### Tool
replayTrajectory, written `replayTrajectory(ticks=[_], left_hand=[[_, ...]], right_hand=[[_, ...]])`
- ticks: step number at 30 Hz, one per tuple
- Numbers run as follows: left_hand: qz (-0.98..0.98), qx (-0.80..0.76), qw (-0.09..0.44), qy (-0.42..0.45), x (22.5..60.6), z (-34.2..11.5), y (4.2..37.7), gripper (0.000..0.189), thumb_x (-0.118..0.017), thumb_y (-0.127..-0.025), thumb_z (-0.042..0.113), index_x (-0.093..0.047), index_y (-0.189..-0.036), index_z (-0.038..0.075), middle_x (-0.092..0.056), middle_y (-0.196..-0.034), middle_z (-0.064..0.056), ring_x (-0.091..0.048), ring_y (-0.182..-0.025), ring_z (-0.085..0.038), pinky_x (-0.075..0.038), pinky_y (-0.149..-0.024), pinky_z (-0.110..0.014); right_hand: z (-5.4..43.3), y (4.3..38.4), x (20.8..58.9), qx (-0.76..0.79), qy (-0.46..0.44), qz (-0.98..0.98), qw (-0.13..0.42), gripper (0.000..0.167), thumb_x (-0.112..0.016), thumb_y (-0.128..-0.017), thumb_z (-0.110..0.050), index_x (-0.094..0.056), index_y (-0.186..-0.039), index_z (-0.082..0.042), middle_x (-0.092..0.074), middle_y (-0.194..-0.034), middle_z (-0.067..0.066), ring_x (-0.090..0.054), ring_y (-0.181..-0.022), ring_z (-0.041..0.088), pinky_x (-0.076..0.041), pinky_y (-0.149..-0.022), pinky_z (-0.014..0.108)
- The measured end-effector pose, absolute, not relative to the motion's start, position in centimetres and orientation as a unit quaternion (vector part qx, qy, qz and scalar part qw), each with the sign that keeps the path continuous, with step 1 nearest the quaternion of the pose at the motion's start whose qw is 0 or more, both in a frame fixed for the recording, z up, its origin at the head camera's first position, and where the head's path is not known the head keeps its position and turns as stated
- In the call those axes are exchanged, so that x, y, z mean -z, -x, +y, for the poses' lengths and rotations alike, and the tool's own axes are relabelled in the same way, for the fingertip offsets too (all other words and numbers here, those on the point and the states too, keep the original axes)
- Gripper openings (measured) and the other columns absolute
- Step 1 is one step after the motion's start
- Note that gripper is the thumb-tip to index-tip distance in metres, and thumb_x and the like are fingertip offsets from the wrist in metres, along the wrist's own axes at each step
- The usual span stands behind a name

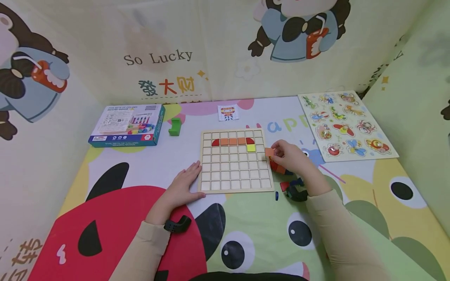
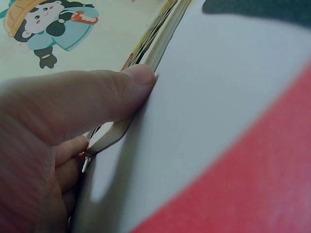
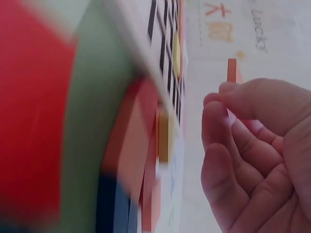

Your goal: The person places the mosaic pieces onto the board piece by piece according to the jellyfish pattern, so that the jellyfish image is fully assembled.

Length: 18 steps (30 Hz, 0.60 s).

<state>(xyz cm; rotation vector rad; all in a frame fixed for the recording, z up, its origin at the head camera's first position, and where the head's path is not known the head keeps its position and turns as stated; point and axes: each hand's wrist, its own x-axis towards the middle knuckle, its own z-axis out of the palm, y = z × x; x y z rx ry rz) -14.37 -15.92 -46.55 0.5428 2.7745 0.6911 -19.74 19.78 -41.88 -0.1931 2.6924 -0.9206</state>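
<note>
A wooden grid board (image 1: pixel 237 191) lies on the table. Near its top, a row of orange squares (image 1: pixel 233 141) runs between two red rounded pieces (image 1: pixel 215 143), and a yellow square (image 1: pixel 251 148) sits under the right one. My left hand (image 1: pixel 181 186) rests against the board's left edge with fingers extended, its thumb by the lower left corner. Beyond the right edge, my right hand (image 1: pixel 291 156) pinches an orange square tile (image 3: pixel 232 70) between thumb and fingertips. Below that hand, loose red, orange and dark blue pieces (image 1: pixel 279 168) are heaped beside the board, partly hidden.
Behind the board lies a small pattern card (image 1: pixel 228 113). A green block (image 1: pixel 175 127) and a boxed toy set (image 1: pixel 126 125) are to the left. At the right lies a picture puzzle board (image 1: pixel 348 127). More small pieces (image 1: pixel 284 186) lie near the right wrist.
</note>
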Motion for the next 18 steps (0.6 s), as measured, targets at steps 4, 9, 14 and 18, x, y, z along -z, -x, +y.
replayTrajectory(ticks=[4, 9, 14, 18], left_hand=[[0.946, -0.239, 0.115, -0.184, 46.5, -15.9, 14.3, 0.097, -0.073, -0.068, 0.044, -0.022, -0.145, 0.014, -0.019, -0.152, -0.003, -0.016, -0.140, -0.023, -0.015, -0.111, -0.052], [0.947, -0.238, 0.114, -0.185, 46.5, -15.9, 14.3, 0.096, -0.073, -0.068, 0.043, -0.023, -0.145, 0.014, -0.019, -0.152, -0.003, -0.016, -0.140, -0.024, -0.015, -0.111, -0.052], [0.946, -0.240, 0.122, -0.182, 46.6, -16.0, 14.4, 0.097, -0.072, -0.069, 0.044, -0.021, -0.145, 0.016, -0.017, -0.153, -0.001, -0.014, -0.141, -0.021, -0.014, -0.112, -0.050], [0.947, -0.236, 0.122, -0.182, 46.7, -16.2, 14.5, 0.096, -0.072, -0.069, 0.044, -0.020, -0.145, 0.015, -0.016, -0.153, -0.001, -0.014, -0.141, -0.022, -0.014, -0.112, -0.050]], right_hand=[[17.9, 20.1, 41.8, 0.329, 0.057, 0.931, 0.148, 0.030, -0.058, -0.088, -0.017, -0.048, -0.115, -0.006, -0.057, -0.097, 0.010, -0.050, -0.086, 0.023, -0.046, -0.076, 0.033], [16.6, 20.2, 41.6, 0.344, 0.057, 0.926, 0.144, 0.030, -0.059, -0.087, -0.015, -0.048, -0.114, -0.006, -0.057, -0.098, 0.009, -0.051, -0.088, 0.023, -0.046, -0.079, 0.034], [17.3, 20.0, 41.6, 0.338, 0.056, 0.929, 0.140, 0.030, -0.058, -0.088, -0.017, -0.048, -0.114, -0.007, -0.057, -0.099, 0.010, -0.051, -0.088, 0.023, -0.046, -0.078, 0.035], [19.8, 19.8, 41.5, 0.327, 0.043, 0.936, 0.127, 0.031, -0.056, -0.088, -0.019, -0.047, -0.115, -0.005, -0.058, -0.099, 0.012, -0.053, -0.086, 0.025, -0.045, -0.075, 0.035]])
